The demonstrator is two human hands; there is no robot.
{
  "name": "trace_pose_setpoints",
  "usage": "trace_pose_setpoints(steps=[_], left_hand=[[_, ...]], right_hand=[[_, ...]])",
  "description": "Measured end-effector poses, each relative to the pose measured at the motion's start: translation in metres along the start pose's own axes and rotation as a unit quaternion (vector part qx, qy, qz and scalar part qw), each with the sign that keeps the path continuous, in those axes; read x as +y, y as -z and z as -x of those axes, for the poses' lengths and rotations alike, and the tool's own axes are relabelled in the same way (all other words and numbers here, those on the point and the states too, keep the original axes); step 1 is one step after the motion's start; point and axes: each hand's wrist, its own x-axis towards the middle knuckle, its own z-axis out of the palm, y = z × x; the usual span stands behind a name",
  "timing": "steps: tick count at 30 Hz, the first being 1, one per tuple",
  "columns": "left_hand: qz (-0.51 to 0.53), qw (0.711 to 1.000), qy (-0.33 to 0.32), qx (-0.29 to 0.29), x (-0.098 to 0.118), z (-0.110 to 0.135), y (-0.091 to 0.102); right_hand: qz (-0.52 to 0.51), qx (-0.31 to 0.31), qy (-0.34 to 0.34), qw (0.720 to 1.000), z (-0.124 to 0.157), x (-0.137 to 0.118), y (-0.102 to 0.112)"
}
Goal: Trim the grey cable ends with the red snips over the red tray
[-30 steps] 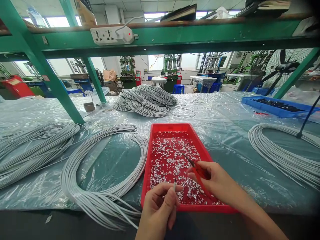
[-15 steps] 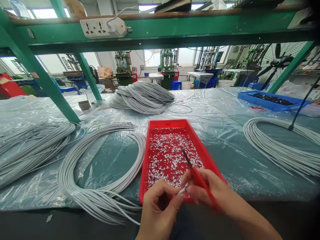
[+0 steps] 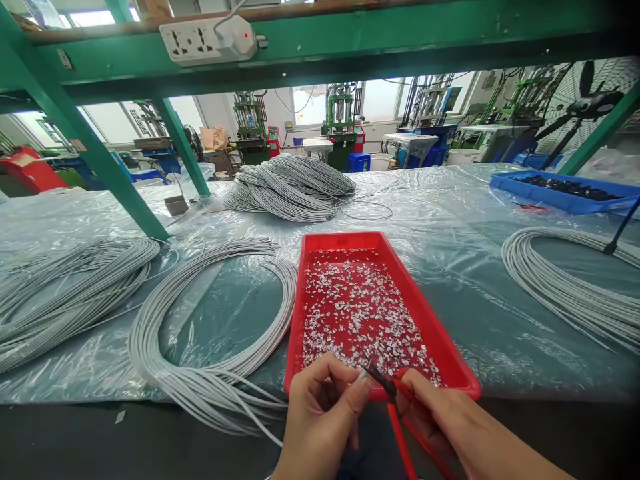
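My left hand [image 3: 320, 417] is closed in a pinch on the end of a thin grey cable, held just in front of the near edge of a red tray [image 3: 433, 333]. My right hand [image 3: 440, 420] grips red-handled snips [image 3: 393, 407]; their dark tips touch the cable end between my left fingertips. The tray holds many small silvery-white scraps [image 3: 360, 310]. A loop of grey cables [image 3: 200, 373] lies left of the tray, with loose ends running toward my left hand.
More grey cable coils lie at the far left [image 3: 65, 287], the back middle [image 3: 290, 190] and the right [image 3: 565, 287]. A blue tray [image 3: 565, 193] of dark parts sits back right. Green shelf posts [image 3: 100, 160] and a power strip [image 3: 210, 40] stand overhead.
Both hands drew back toward me, from over the tray to its near edge. The snips swung from pointing away over the tray to their tips meeting the cable end in my left fingers.
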Motion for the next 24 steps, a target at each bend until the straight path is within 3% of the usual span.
trace_pose_setpoints(steps=[4, 8, 13, 15, 18, 24], left_hand=[[0.003, 1.0, 0.013, -0.015, 0.0, 0.0, 0.001], [0.001, 0.999, -0.038, 0.008, -0.002, 0.001, 0.002], [0.151, 0.986, -0.074, -0.001, 0.003, 0.004, 0.007], [0.134, 0.988, -0.074, -0.001, 0.003, 0.005, 0.006], [0.049, 0.993, -0.107, 0.018, -0.002, 0.005, 0.002], [-0.099, 0.963, -0.245, 0.06, -0.014, -0.001, 0.003]], right_hand=[[-0.014, -0.016, -0.043, 0.999, 0.004, 0.006, -0.001], [-0.02, -0.031, -0.043, 0.998, 0.007, 0.013, 0.001], [-0.053, 0.043, -0.049, 0.996, -0.009, 0.006, 0.012], [-0.184, 0.089, -0.052, 0.978, -0.019, -0.01, 0.013], [-0.379, 0.104, -0.064, 0.917, -0.03, -0.038, 0.01], [-0.469, 0.088, -0.061, 0.877, -0.036, -0.061, 0.01]])
